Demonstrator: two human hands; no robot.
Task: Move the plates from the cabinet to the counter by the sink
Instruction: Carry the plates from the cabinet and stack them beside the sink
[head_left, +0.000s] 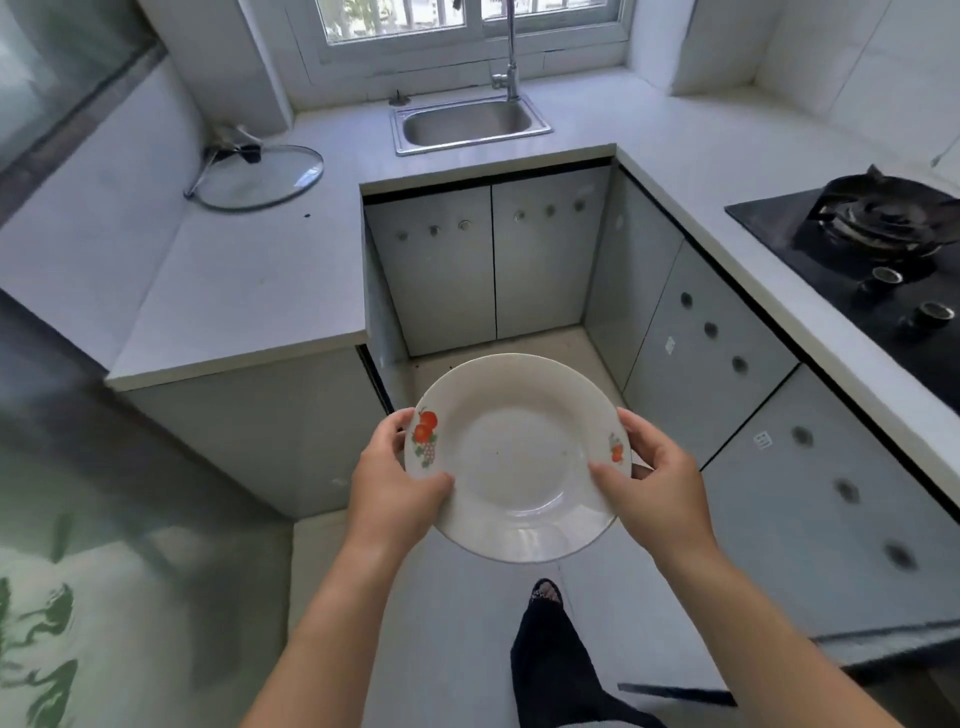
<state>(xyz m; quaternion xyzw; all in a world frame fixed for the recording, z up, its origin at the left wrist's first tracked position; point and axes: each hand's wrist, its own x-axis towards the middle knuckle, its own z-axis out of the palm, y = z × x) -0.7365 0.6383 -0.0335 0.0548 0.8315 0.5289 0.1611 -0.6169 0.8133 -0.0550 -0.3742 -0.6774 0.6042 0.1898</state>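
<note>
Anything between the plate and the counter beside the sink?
Nothing visible. The plate, held in both hands, has open floor ahead. The counter left of the sink is bare up front; a glass lid sits further back.

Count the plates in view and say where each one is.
1. The white plate with fruit decals is held in the air by both hands, left hand and right hand, at its rim. None stands on the counter. Closed cabinets may hide more.

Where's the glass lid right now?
In the head view, the glass lid lies on the left counter, left of the sink, far from the plate held in both hands.
</note>
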